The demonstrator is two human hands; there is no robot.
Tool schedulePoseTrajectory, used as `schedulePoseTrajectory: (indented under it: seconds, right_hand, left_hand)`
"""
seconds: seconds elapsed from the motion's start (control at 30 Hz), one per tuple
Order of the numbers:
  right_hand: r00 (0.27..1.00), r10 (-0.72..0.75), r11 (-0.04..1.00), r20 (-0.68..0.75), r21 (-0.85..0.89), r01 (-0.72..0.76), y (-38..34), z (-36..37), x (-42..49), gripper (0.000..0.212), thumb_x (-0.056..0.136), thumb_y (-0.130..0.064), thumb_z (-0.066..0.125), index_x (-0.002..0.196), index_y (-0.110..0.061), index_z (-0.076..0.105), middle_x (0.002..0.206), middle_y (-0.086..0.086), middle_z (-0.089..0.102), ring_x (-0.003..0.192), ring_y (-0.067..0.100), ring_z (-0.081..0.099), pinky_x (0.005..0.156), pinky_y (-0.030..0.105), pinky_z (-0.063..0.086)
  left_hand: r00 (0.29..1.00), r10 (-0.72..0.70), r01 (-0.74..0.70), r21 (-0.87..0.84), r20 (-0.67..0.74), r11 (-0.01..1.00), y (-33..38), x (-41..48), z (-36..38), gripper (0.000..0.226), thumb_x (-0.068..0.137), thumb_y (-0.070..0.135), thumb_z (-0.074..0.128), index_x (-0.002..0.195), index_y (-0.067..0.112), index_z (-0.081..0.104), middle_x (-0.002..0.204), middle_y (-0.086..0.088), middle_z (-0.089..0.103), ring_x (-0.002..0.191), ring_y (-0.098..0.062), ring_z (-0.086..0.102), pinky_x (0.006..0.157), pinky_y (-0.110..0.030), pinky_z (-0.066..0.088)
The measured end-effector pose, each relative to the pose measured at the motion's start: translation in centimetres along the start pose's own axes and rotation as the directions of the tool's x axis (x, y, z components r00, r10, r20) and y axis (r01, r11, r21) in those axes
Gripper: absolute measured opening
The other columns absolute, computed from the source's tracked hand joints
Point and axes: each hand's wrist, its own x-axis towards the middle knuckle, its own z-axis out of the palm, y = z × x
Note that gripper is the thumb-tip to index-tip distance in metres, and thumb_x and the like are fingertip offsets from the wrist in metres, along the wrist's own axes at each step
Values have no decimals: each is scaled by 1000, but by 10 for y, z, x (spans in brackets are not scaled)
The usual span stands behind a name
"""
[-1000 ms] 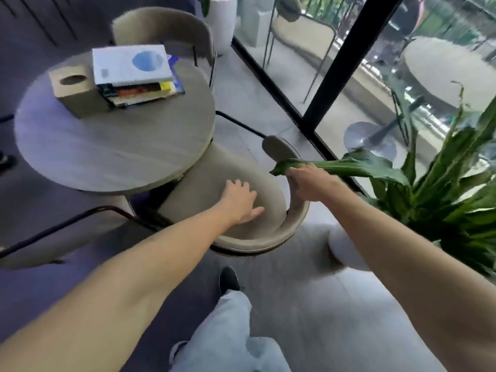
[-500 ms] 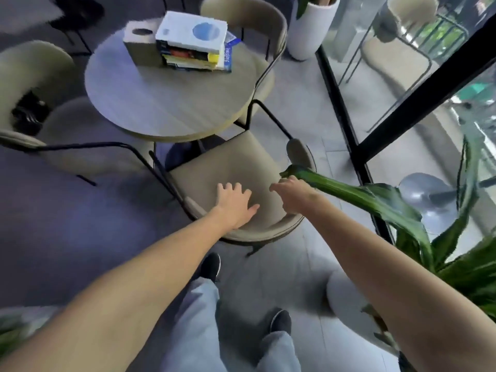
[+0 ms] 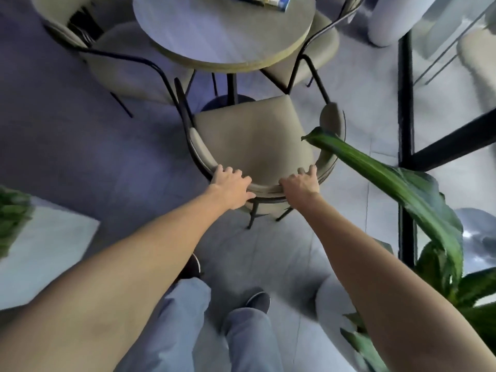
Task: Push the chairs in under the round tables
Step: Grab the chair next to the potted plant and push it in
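My left hand (image 3: 230, 187) and right hand (image 3: 302, 187) curl over the chair (image 3: 252, 138) backrest's rim, gripping it to push. Its seat faces the round table (image 3: 222, 36), not yet underneath.

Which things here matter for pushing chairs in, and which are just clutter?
Job: near chair, held at its backrest by left hand and right hand; round table; two other chairs.
Clutter: books, plant leaf, white planter.
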Motion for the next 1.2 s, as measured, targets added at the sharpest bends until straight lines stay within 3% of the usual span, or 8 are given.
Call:
schedulePoseTrajectory:
  seconds: [0.1,0.33,0.83,1.2]
  right_hand:
    - [999,-6,1000,-33,-10,6,-2,7,8,30,96,-18,48,117,-29,67,114,1,70,122,26,50,110,50,22]
    - [996,-9,988,-94,150,23,1,16,4,34,90,-6,49,115,-19,69,110,9,68,119,31,50,113,59,22]
    - [997,-31,991,-64,131,39,-4,29,-34,30,93,-10,52,115,-21,69,106,6,69,115,30,51,110,59,27]
    - [1000,-11,990,-28,140,15,-7,27,-38,33,94,-6,49,117,-19,68,112,9,69,121,33,49,114,59,22]
  left_hand:
    - [1000,10,-10,-1,-12,1000,2,2,2,43,102,50,34,131,21,49,133,-11,52,123,-36,48,106,-51,31]
    - [1000,-3,2,-62,-16,998,5,-3,5,37,103,46,35,126,20,50,128,-11,52,122,-38,46,112,-51,23]
    - [999,12,-4,-163,47,987,30,-33,18,34,103,43,39,123,18,50,125,-14,49,121,-42,42,114,-54,18]
    - [1000,18,-13,-203,23,979,28,-36,21,35,102,44,40,121,18,52,123,-13,49,119,-41,42,114,-52,17]
